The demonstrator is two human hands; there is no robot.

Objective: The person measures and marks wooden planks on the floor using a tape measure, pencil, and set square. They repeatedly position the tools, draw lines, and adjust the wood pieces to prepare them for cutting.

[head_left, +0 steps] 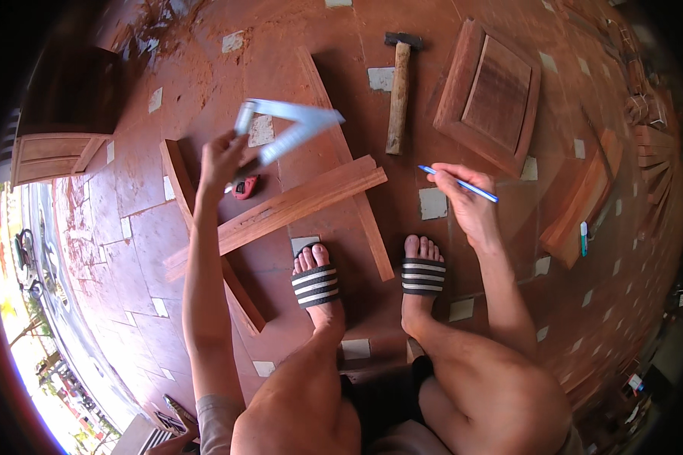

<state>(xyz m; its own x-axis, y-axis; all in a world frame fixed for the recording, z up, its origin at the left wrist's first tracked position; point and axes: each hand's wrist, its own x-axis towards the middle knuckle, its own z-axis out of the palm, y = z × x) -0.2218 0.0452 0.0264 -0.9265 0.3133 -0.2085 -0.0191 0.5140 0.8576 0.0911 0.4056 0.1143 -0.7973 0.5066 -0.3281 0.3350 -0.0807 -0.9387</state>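
My left hand [221,159] is closed round one edge of a metal triangle square [320,119], which is raised above the floor and smeared by motion. A blue pen [474,189] is pinched in my right hand [470,211], its tip pointing left. Below the square, two wooden strips side by side [303,203] lie slantwise across a long wooden strip [368,235] and a shorter wooden piece [176,171]. A red tape measure [244,187] rests on the floor beside my left hand. Neither the square nor the pen touches the wood.
A hammer [397,114] with a wooden handle lies ahead. Right of it is a framed wooden panel [501,95]. Further right are a wooden block [577,220], a teal-and-white marker [583,239] and stacked wood [653,152]. A wooden cabinet piece [57,155] stands far left. My sandalled feet flank the long strip.
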